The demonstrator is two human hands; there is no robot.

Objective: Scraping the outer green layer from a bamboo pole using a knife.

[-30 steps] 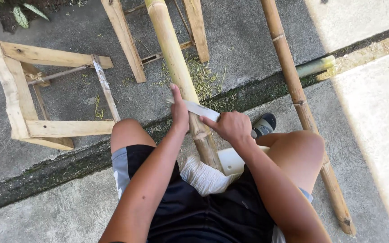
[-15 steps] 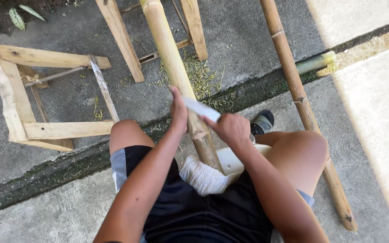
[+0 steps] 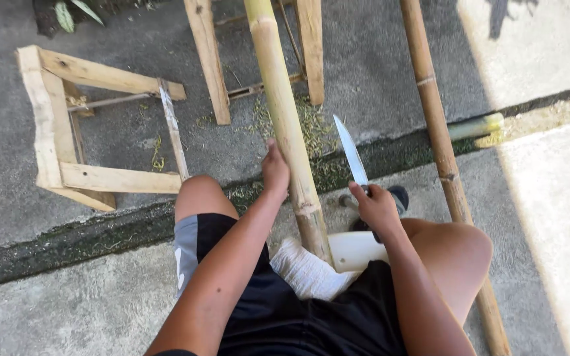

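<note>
Bamboo pole (image 3: pixel 285 125), thick, pale yellow-green: runs from between the knees up and away across the concrete floor (image 3: pixel 377 59), near end propped over a white cloth bundle (image 3: pixel 308 270) on the lap.
Left hand (image 3: pixel 275 170): wrapped against the left side of the pole just above a node, steadying it.
Right hand (image 3: pixel 377 207): closed around the handle of a knife (image 3: pixel 351 153), blade lifted clear to the right of the pole, tip pointing away.
Step in hand, as judged: scraping or paring the pole's skin, blade between strokes; green shavings (image 3: pixel 311 125) scattered beside the pole.
Next stroke calls for: edge laid back on the pole, kept clear of the left fingers, pushed away from the body.
Nearby: second, thinner bamboo pole (image 3: pixel 430 112) at right; wooden frame (image 3: pixel 61 132) at left.
</note>
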